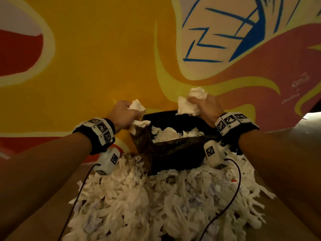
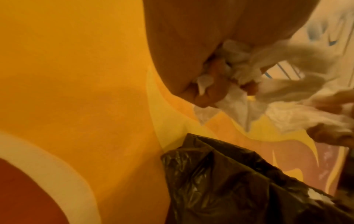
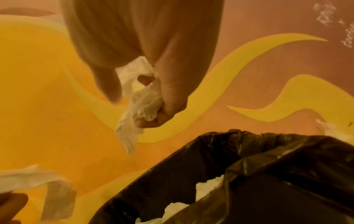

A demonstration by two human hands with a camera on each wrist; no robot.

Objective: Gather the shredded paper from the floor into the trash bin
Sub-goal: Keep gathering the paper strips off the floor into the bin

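A trash bin (image 1: 175, 152) lined with a black bag (image 2: 229, 181) stands against the painted wall, with white shredded paper (image 1: 173, 133) inside. A big heap of shredded paper (image 1: 156, 202) lies on the floor in front of it. My left hand (image 1: 124, 113) grips a wad of shreds (image 1: 138, 106) at the bin's left rim; strips hang from its curled fingers (image 2: 208, 89). My right hand (image 1: 202, 105) grips a bigger wad (image 1: 192, 101) above the bin's far right rim, fingers (image 3: 168, 97) curled round it.
The wall (image 1: 97, 58) with its yellow, red and pink mural rises right behind the bin. Wrist camera boxes (image 1: 108, 160) and their black cables (image 1: 231, 193) hang over the heap. Bare floor (image 1: 291, 221) shows to the right and left of the paper.
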